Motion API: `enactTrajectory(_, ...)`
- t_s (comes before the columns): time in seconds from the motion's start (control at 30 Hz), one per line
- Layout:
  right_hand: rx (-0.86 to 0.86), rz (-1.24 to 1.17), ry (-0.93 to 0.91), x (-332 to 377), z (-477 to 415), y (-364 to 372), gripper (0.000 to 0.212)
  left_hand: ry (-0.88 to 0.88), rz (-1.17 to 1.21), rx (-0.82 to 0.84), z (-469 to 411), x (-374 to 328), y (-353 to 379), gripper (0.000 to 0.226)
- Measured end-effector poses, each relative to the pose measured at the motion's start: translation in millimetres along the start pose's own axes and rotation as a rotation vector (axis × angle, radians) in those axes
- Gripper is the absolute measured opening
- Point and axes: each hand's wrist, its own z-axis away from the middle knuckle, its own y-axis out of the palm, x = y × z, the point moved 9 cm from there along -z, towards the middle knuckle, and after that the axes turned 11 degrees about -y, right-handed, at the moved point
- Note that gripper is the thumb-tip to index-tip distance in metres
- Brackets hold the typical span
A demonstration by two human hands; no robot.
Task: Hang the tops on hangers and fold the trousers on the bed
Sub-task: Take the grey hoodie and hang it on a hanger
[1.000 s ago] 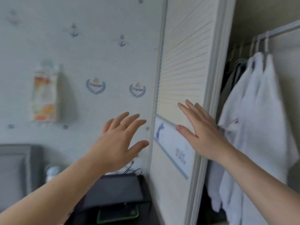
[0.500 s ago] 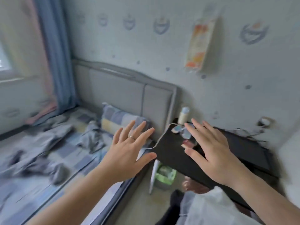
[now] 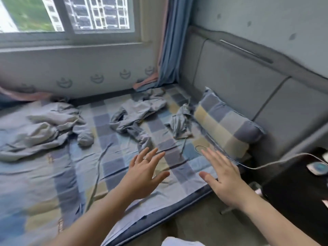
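1. A blue, grey and yellow checked fabric pillow (image 3: 225,128) leans against the grey padded headboard (image 3: 239,80).
2. A long blue curtain (image 3: 170,41) hangs beside the white-framed window (image 3: 71,18).
3. A thin white cable (image 3: 276,163) reaches the black bedside table (image 3: 298,192).

this is a bedroom in a home. a bed (image 3: 113,167) with a blue, grey and yellow checked sheet fills most of the view. a matching pillow (image 3: 225,128) lies against a padded grey headboard (image 3: 230,77). crumpled grey clothes (image 3: 138,112) lie scattered on the sheet. behind the bed a window (image 3: 71,15) looks out on apartment blocks, with a blue curtain (image 3: 170,50) beside it. the wallpaper (image 3: 79,68) has a small repeated motif. a black bedside stand (image 3: 292,201) is next to the headboard.
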Motion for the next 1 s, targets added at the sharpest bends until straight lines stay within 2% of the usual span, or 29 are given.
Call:
enactTrajectory(0.3, 0.299, -0.140, -0.053, -49, -176, 78, 0.064, -0.279, 0.140, 0.059, -131, 99, 28, 0.068)
enactTrajectory(0.57, 0.523, -0.155, -0.005, -104, -310, 218, 0.064, -0.552, 0.325, 0.134, -215, 216, 112, 0.064)
enactTrajectory(0.77, 0.543, -0.092, 0.056, -176, -406, 378, 0.069, -0.591, 0.381, 0.228, -303, 310, 252, 0.067)
enactTrajectory(0.9, 0.431, -0.250, 0.197, -221, -472, 474, 0.073, -0.528, 0.288, 0.240, -377, 355, 341, 0.077)
enactTrajectory(1.0, 0.358, -0.397, 0.266, -241, -515, 532, 0.074, -0.497, 0.283, 0.154, -437, 376, 383, 0.090)
